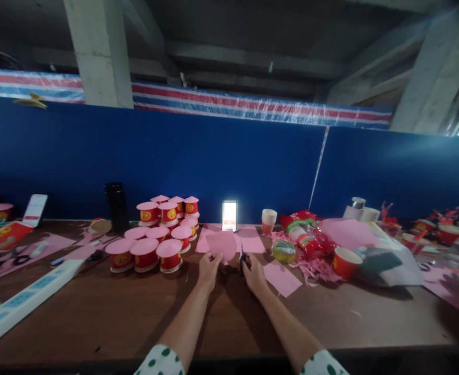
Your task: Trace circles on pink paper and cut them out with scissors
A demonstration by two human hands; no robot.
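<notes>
My left hand (209, 266) pinches the lower edge of a pink paper sheet (222, 245) and holds it up over the brown table (136, 307). My right hand (253, 272) grips a pair of scissors (242, 257) with dark handles, its blades pointing up beside the paper's right edge. More pink sheets (249, 240) lie flat just behind the hands. Another pink piece (282, 278) rests to the right of my right hand.
Several red cups capped with pink paper (159, 234) stand at the left. A lit phone (229, 215) leans on the blue wall. A tape roll (283, 251), a red cup (344, 262), pink scraps and a bag sit at the right. A white power strip (26, 299) lies at the left.
</notes>
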